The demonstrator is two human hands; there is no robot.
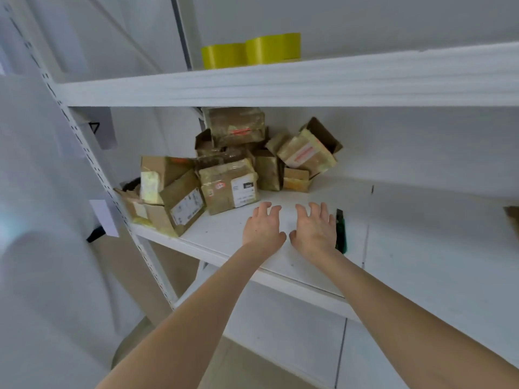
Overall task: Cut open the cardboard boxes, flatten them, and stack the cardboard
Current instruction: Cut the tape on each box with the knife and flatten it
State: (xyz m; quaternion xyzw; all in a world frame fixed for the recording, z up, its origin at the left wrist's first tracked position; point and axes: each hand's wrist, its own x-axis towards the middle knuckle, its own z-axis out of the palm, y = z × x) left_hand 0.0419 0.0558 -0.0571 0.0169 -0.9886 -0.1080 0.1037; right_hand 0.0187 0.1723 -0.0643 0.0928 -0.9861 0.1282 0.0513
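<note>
The fingers [265,210] of the left hand [262,230] were straight and spread apart, and they held nothing. The fingers [316,213] of the right hand [314,230] were spread in the same way and were also empty. Both hands were palm down over the white metal shelf [224,240], side by side, with the thumbs near each other but apart. Whether the palms touched the shelf, I could not tell.

Just beside the right hand, on its outer side, a green and black utility knife [341,234] lay flat on the shelf, its length pointing toward the back wall. In front of the left hand, near but not touching, there was a small brown cardboard box with a white label [229,189]. It belonged to a loose pile of brown cardboard boxes [266,167], many wrapped in glossy tape, at the left back part of the same shelf. Some were tilted and some lay on top of others.

At the left of the pile stood a white perforated upright post [92,164]. On the upper white shelf [280,85], two rolls of yellow tape [269,49] stood touching each other.
</note>
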